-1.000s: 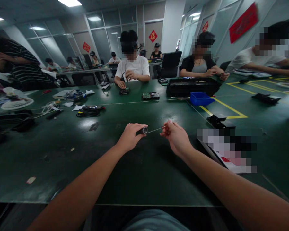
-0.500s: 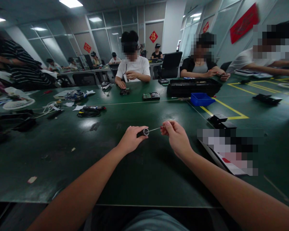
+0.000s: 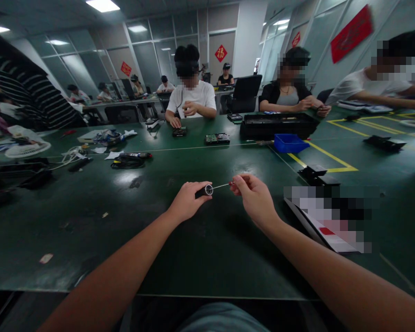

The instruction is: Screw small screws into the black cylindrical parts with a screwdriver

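We list the items by their place relative to the small black cylinder (image 3: 204, 190), going left to right.

Far left of it, on the green table (image 3: 207, 249): a white fan (image 3: 26, 148), then loose white cables (image 3: 71, 154), then a coiled black cable (image 3: 126, 161), all well apart from the cylinder.

Just left of it: our left hand (image 3: 186, 198), fingers curled closed around the cylinder's body, so that only its silver-rimmed end shows. The cylinder is held just above the table, near the middle of the view.

Just right of it: a thin silver wire (image 3: 221, 186) running from the cylinder's rimmed end to our right hand (image 3: 254, 198). That hand is pinched shut on the wire's far end, thumb against forefinger; something reddish shows at the fingertips, too small for us to identify.

Beyond it: a circuit board (image 3: 216, 138) and a person in a white shirt (image 3: 192, 97).

Further right and beyond: a black tray (image 3: 276, 123), a blue bin (image 3: 289, 142), and small black parts (image 3: 316, 171).
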`<state>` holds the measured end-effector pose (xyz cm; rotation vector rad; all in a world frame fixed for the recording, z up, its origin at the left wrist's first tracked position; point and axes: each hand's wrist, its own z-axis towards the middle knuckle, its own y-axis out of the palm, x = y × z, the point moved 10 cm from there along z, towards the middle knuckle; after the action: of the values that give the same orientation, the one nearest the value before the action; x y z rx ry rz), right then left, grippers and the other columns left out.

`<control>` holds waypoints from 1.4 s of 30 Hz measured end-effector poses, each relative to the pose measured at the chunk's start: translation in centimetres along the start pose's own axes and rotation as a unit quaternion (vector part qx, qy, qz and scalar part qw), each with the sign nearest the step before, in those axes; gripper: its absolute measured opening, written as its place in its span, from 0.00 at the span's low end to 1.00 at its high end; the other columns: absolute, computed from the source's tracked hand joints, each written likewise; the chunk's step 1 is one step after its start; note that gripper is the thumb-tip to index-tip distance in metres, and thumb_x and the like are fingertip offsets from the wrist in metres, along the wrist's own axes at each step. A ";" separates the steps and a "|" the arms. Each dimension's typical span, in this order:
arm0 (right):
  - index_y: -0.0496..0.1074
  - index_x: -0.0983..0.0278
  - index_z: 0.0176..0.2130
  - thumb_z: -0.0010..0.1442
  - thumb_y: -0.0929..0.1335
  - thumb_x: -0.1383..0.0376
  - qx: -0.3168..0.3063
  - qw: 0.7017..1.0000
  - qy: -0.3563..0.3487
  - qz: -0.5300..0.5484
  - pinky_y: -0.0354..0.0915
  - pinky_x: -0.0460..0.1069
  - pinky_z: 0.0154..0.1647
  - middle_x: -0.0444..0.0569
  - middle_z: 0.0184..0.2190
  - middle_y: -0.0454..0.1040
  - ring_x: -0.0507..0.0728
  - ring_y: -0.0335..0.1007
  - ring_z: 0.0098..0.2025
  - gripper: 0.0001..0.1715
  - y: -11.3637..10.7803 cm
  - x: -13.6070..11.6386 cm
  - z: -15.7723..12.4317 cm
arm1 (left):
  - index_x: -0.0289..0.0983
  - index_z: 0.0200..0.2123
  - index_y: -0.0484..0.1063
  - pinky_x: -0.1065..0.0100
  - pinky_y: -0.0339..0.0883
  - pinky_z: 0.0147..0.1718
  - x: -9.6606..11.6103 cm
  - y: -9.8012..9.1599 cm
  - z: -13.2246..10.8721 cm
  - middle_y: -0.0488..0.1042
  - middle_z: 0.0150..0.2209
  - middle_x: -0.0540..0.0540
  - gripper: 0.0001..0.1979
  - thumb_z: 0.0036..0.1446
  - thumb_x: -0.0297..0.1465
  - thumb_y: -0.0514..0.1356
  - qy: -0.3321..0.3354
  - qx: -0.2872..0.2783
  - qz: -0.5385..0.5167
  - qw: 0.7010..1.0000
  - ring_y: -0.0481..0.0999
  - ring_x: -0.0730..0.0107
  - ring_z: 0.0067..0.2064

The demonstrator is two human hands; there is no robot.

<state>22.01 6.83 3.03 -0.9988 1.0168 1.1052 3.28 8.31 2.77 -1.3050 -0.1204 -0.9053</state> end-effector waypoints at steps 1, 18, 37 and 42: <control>0.75 0.63 0.38 0.63 0.68 0.50 0.003 1.000 -0.001 -0.017 0.66 0.52 0.37 0.47 0.30 0.77 0.55 0.71 0.32 0.19 -0.2 -0.3 -0.1 | 0.43 0.56 0.74 0.54 0.64 0.53 0.0 0.0 0.0 0.79 0.47 0.45 0.20 0.61 0.34 0.65 0.000 0.001 0.000 1.000 0.75 0.57 0.48; 0.74 0.58 0.40 0.66 0.65 0.56 -0.054 0.984 -0.106 -0.130 0.64 0.52 0.34 0.45 0.29 0.76 0.57 0.72 0.31 0.12 1.1 -2.8 -1.2 | 0.43 0.57 0.74 0.56 0.66 0.53 -0.8 0.2 -0.1 0.78 0.49 0.45 0.20 0.61 0.33 0.65 0.002 0.008 -0.027 1.000 0.75 0.58 0.51; 0.72 0.60 0.42 0.65 0.66 0.55 -0.008 0.997 -0.056 -0.054 0.65 0.53 0.38 0.47 0.33 0.76 0.57 0.72 0.34 0.12 0.2 -1.3 -0.7 | 0.42 0.55 0.75 0.55 0.66 0.54 -0.8 0.2 0.0 0.78 0.50 0.44 0.19 0.60 0.32 0.66 -0.011 0.008 -0.039 0.999 0.75 0.57 0.52; 0.76 0.61 0.39 0.63 0.68 0.49 -0.008 0.995 0.010 0.096 0.69 0.55 0.42 0.47 0.31 0.76 0.57 0.72 0.35 0.19 0.8 0.5 -0.2 | 0.40 0.56 0.73 0.56 0.64 0.57 -0.6 -0.6 0.1 0.77 0.52 0.44 0.19 0.61 0.31 0.65 -0.007 0.030 -0.051 0.998 0.74 0.58 0.54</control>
<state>21.31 6.87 2.38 -0.9420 1.1398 1.2636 2.54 8.68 2.91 -1.2582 -0.2258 -0.9730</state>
